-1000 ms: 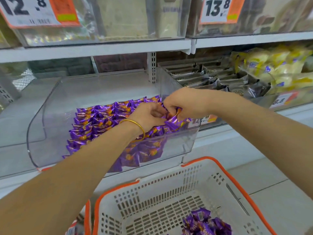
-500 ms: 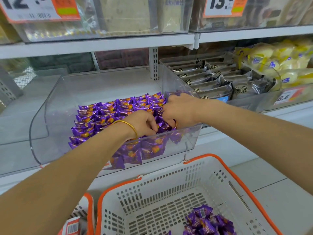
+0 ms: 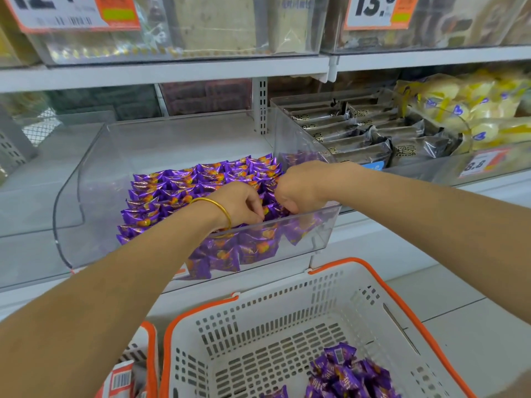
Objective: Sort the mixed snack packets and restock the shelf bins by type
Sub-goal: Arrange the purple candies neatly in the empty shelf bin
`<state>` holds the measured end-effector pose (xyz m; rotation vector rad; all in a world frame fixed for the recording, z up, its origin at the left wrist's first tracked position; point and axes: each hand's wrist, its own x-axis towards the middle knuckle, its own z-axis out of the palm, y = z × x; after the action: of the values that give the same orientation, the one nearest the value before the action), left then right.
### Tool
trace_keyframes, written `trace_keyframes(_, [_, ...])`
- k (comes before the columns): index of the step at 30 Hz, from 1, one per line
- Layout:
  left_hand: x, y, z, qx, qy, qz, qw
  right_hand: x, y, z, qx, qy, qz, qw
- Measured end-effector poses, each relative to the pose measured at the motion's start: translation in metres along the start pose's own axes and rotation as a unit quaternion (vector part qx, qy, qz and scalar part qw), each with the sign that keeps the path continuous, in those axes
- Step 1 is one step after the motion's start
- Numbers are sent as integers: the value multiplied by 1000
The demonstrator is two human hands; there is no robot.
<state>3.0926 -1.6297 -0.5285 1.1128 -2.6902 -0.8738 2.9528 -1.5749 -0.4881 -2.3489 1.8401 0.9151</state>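
A white store shelf [image 3: 172,73] with price tags runs across the view, and on its lower level a clear bin [image 3: 86,196] holds the purple packets [image 3: 178,191], laid in neat overlapping rows that cover most of its floor, with more stacked against the front wall. This bin looks well on the way to being restocked; the rows reach the front right corner, where both hands work. The left hand [image 3: 241,205], with a gold bangle [image 3: 221,208] at the wrist, curls its fingers down onto the front row and seems to pinch a packet there. The right hand [image 3: 301,185] is bunched just beside it, touching the same rows, but its fingertips are hidden, so I cannot tell whether it holds anything. Below, a white basket [image 3: 287,311] with an orange rim keeps a small heap of loose packets [image 3: 344,374], so at least 1 more load seems left. Dark packets [image 3: 359,133] and yellow packets [image 3: 459,104] fill the bins to the right.
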Motion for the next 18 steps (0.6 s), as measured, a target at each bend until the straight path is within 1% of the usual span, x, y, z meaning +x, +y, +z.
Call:
trace_keyframes(2, [-4, 3, -6, -3, 14, 7, 1000, -4, -2, -6, 7, -20, -1, 1000])
trace_keyframes(3, [-8, 6, -10, -10, 30, 13, 999, -8, -2, -9, 10, -10, 5, 1000])
trace_keyframes(5, [-25, 14, -17, -54, 86, 31, 994, -26, -2, -14, 17, 52, 23, 998])
trace_keyframes(7, [-57, 25, -16, -147, 132, 54, 979, -58, -8, -16, 44, 154, 32, 987])
trace_keyframes(8, [-77, 27, -12, -210, 132, 67, 966, -77, -12, -14, 78, 198, 24, 977])
trace_keyframes(9, [-98, 29, -4, -272, 116, 75, 952, -96, -19, -10, 132, 217, 6, 967])
trace_keyframes(10, [-117, 28, 6, -315, 87, 79, 942, -110, -27, -4, 201, 204, -21, 958])
trace_keyframes(11, [-133, 23, 20, -328, 47, 76, 940, -115, -35, 6, 272, 171, -52, 946])
trace_keyframes(12, [-144, 16, 36, -315, 3, 65, 947, -109, -44, 22, 329, 121, -75, 933])
trace_keyframes(13, [-152, 6, 53, -288, -37, 47, 956, -97, -54, 43, 361, 56, -92, 926])
trace_keyframes(15, [-160, -20, 89, -227, -111, -4, 967, -59, -81, 100, 357, -69, -95, 927])
trace_keyframes(16, [-161, -34, 105, -203, -138, -32, 969, -36, -94, 134, 343, -113, -88, 928])
trace_keyframes(18, [-165, -63, 134, -168, -168, -85, 968, 4, -120, 208, 297, -180, -79, 934])
